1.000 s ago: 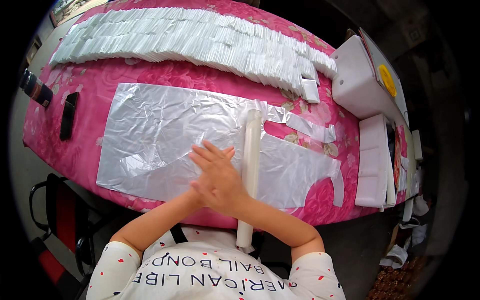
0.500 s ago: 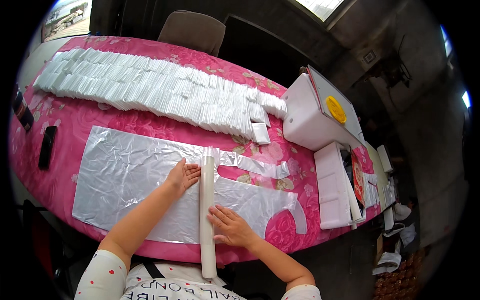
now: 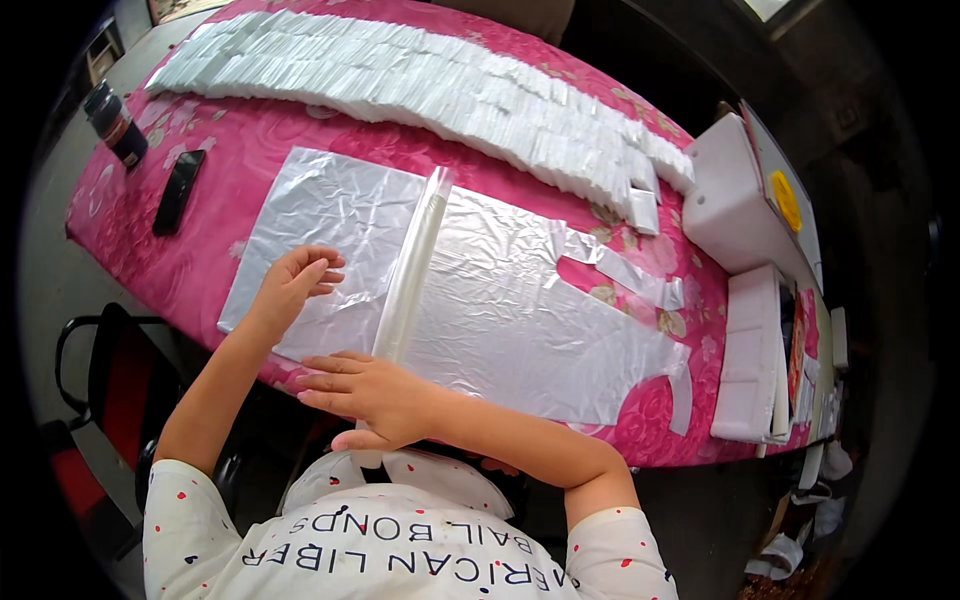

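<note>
A thin, shiny translucent plastic apron (image 3: pixel 520 310) lies spread on the table, its neck cut-out and strap strips toward the right. Across its left part rests a long whitish roll (image 3: pixel 415 250), slanting from the far edge toward my body. My left hand (image 3: pixel 300 282) hovers over the sheet left of the roll, empty, fingers loosely bent and apart. Over the roll's near end is my right hand (image 3: pixel 375 398), palm down with fingers stretched toward the left. It hides part of the roll there; whether it touches the roll I cannot tell.
Long rows of folded white packets (image 3: pixel 400 85) line the table's far side. A black phone (image 3: pixel 178 193) and a dark bottle (image 3: pixel 115 125) are at the left. White foam boxes (image 3: pixel 735 190) stand at the right, with a yellow ring (image 3: pixel 786 202). A red-and-black chair (image 3: pixel 130 370) is at lower left.
The roll has moved leftward along the apron, uncovering more of it on the right. Both hands have come nearer my body, the right now over the roll's near end. The view has shifted.
</note>
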`<act>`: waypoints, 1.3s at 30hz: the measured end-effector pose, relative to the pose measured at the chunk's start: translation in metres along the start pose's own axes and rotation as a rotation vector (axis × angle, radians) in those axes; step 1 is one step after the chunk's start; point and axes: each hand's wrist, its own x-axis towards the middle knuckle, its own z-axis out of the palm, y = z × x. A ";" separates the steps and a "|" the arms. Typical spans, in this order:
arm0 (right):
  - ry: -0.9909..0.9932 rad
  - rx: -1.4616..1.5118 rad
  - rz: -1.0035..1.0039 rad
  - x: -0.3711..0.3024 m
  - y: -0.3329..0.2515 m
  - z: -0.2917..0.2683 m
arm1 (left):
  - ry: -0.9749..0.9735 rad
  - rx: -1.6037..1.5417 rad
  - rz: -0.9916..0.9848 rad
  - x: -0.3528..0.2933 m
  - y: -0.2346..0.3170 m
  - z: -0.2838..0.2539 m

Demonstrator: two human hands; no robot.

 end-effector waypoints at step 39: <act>1.173 1.099 0.669 0.038 0.044 -0.001 | -0.154 -0.064 -0.323 -0.099 -0.047 0.033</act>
